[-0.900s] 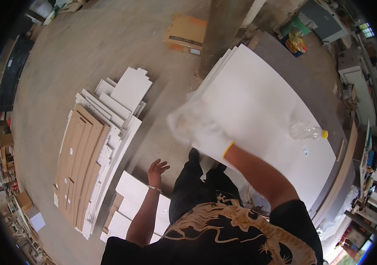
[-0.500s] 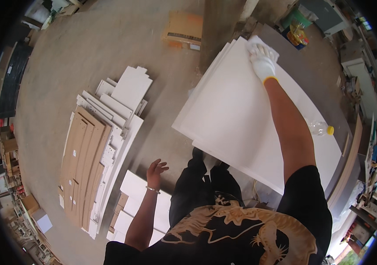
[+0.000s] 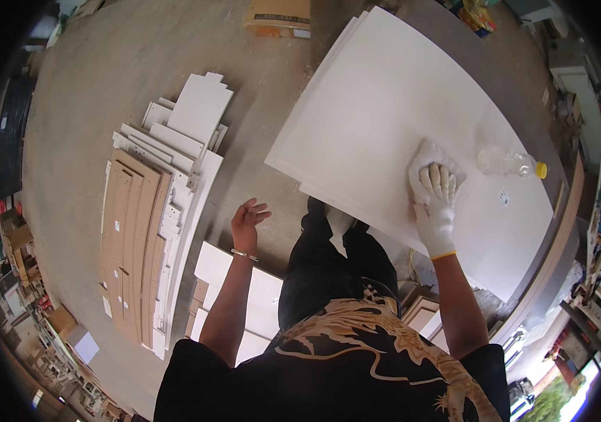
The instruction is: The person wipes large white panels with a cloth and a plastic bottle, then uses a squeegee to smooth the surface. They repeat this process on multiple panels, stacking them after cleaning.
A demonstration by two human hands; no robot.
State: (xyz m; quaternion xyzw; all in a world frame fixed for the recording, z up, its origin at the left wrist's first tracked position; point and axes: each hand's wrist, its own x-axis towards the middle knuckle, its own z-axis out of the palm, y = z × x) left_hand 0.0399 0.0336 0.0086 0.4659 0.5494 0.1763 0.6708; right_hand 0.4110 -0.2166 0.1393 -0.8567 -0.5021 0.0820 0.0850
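Observation:
My right hand (image 3: 437, 200), in a white glove with a yellow cuff, presses a white cloth (image 3: 427, 156) onto a large white panel (image 3: 363, 105). That panel tops a stack of similar boards. To the right of the cloth, a clear plastic bottle (image 3: 501, 161) with a yellow cap lies on its side on the panel. My left hand (image 3: 247, 219) is bare, with a bracelet at the wrist. It hangs in the air left of the panel, fingers loosely apart and holding nothing.
On the left, white boards (image 3: 198, 109) and brown boards (image 3: 128, 246) lie stacked on the floor. More white panels (image 3: 261, 281) sit beneath my left forearm. A cardboard box (image 3: 279, 15) rests at the far side. Shelving and clutter line both edges of the room.
My right hand has drawn the cloth from the panel's far edge back toward me. The view has shifted, and my left hand stays raised in about the same place.

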